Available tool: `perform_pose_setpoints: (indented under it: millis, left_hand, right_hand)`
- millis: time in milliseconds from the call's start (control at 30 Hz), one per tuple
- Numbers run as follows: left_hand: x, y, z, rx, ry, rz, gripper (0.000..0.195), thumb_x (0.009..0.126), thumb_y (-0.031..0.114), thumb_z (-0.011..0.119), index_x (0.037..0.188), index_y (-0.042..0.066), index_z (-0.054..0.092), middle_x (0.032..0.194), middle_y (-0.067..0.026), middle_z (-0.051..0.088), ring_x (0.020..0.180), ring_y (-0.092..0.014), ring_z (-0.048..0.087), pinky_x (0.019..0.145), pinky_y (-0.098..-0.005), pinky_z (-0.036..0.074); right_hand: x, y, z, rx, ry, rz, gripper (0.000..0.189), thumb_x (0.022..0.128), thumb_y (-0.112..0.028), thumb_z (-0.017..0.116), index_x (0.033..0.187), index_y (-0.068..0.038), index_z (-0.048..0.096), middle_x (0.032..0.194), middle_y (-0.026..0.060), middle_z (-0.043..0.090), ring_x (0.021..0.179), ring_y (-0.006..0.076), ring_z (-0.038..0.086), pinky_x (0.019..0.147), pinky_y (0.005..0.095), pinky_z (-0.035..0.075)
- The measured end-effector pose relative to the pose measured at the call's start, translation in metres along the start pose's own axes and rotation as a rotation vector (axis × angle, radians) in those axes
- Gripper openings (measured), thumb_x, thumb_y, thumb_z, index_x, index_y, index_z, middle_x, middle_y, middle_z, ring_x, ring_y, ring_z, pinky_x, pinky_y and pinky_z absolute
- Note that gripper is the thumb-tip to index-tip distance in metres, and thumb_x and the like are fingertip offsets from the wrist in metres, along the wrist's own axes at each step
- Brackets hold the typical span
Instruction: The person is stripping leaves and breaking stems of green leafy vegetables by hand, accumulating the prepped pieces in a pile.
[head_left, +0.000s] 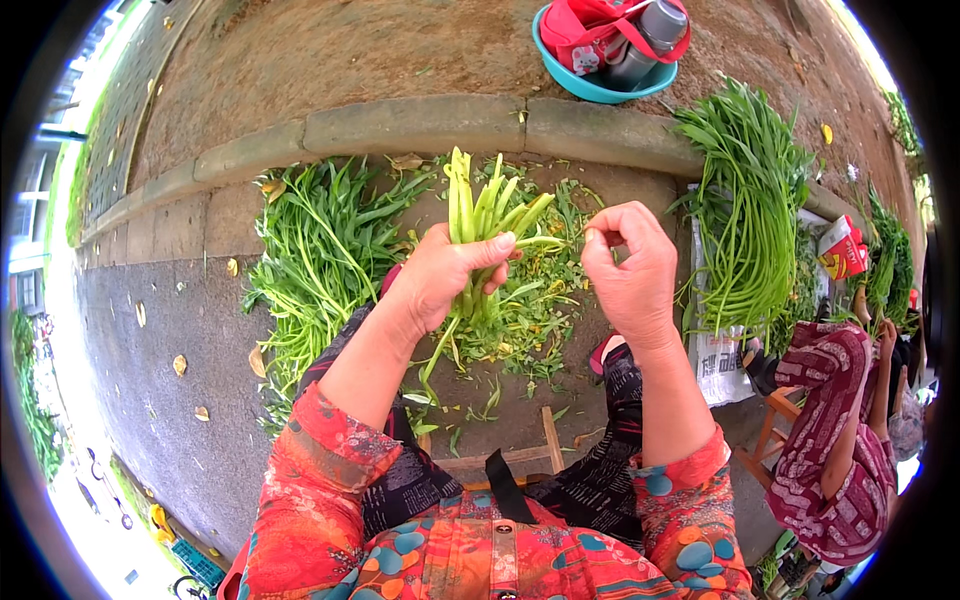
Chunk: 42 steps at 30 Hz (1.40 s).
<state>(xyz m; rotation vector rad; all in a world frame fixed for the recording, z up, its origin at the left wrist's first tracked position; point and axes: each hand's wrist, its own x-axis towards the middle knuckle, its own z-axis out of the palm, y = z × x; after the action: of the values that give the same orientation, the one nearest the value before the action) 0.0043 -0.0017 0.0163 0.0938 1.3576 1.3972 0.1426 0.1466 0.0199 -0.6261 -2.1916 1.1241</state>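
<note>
My left hand (442, 277) is closed around a small bunch of leafy-vegetable stems (484, 206), which look like water spinach. Their pale cut ends point away from me, and one thin stem hangs below the fist. To the right, apart from the bunch, is my right hand (634, 262). Its fingers are curled and the thumb meets the index finger, with nothing visible in the pinch. Plucked leaves and yellowed bits (536, 330) are scattered on the ground under both hands. A large heap of long-stemmed greens (322, 262) lies to the left of my left hand.
Another pile of greens (750, 217) rests on a white printed sack (720, 375) at right. Beyond the concrete kerb (420, 124), a turquoise basin (592, 90) holds a red bag (581, 37) and a grey flask (652, 41). A seated person (825, 465) is at far right, near a red-and-white carton (841, 247).
</note>
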Motion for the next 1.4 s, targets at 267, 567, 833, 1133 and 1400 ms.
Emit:
perform_pose_setpoints:
  millis: [267, 567, 833, 1133, 1400]
  left_hand:
    - [0.002, 0.005, -0.005, -0.074, -0.01, 0.025, 0.025, 0.086, 0.02, 0.066, 0.096, -0.001, 0.059, 0.07, -0.0042, 0.058, 0.06, -0.013, 0.052, 0.056, -0.0251, 0.042]
    - [-0.001, 0.007, -0.011, 0.042, -0.08, 0.075, 0.027, 0.084, 0.023, 0.067, 0.096, 0.0, 0.058, 0.071, -0.0044, 0.057, 0.062, -0.013, 0.051, 0.059, -0.0269, 0.041]
    - [-0.003, 0.007, -0.009, 0.085, -0.079, 0.051, 0.026, 0.08, 0.019, 0.072, 0.095, 0.002, 0.058, 0.081, -0.0057, 0.06, 0.063, -0.013, 0.054, 0.059, -0.0266, 0.043]
    - [-0.003, 0.005, -0.01, 0.128, -0.095, 0.043, 0.026, 0.081, 0.02, 0.071, 0.094, 0.002, 0.058, 0.077, -0.0041, 0.059, 0.063, -0.013, 0.053, 0.059, -0.0269, 0.042]
    - [-0.001, 0.003, -0.008, 0.173, -0.104, 0.089, 0.025, 0.081, 0.025, 0.072, 0.09, 0.004, 0.06, 0.072, -0.0011, 0.057, 0.065, -0.011, 0.052, 0.061, -0.0263, 0.042]
  right_hand:
    - [0.002, 0.009, -0.017, -0.11, -0.114, 0.101, 0.004, 0.079, -0.002, 0.062, 0.083, -0.002, 0.06, 0.079, 0.0088, 0.059, 0.067, 0.0192, 0.059, 0.063, 0.0291, 0.047]
    - [-0.003, 0.012, -0.018, -0.038, -0.172, 0.129, 0.012, 0.08, -0.003, 0.063, 0.091, -0.004, 0.066, 0.083, 0.0088, 0.06, 0.071, 0.0217, 0.059, 0.065, 0.0295, 0.047]
    - [-0.004, 0.003, -0.014, 0.133, -0.283, 0.026, 0.007, 0.079, -0.003, 0.065, 0.085, -0.001, 0.066, 0.078, 0.0084, 0.06, 0.071, 0.0195, 0.059, 0.063, 0.0295, 0.046]
    - [-0.005, 0.002, -0.011, 0.048, -0.333, -0.033, 0.004, 0.078, -0.003, 0.063, 0.08, -0.001, 0.06, 0.075, 0.0104, 0.056, 0.069, 0.0257, 0.058, 0.061, 0.0334, 0.047]
    - [-0.009, 0.001, -0.006, 0.057, -0.294, 0.032, 0.005, 0.075, -0.001, 0.058, 0.078, -0.001, 0.054, 0.074, 0.0106, 0.053, 0.067, 0.024, 0.054, 0.062, 0.0325, 0.044]
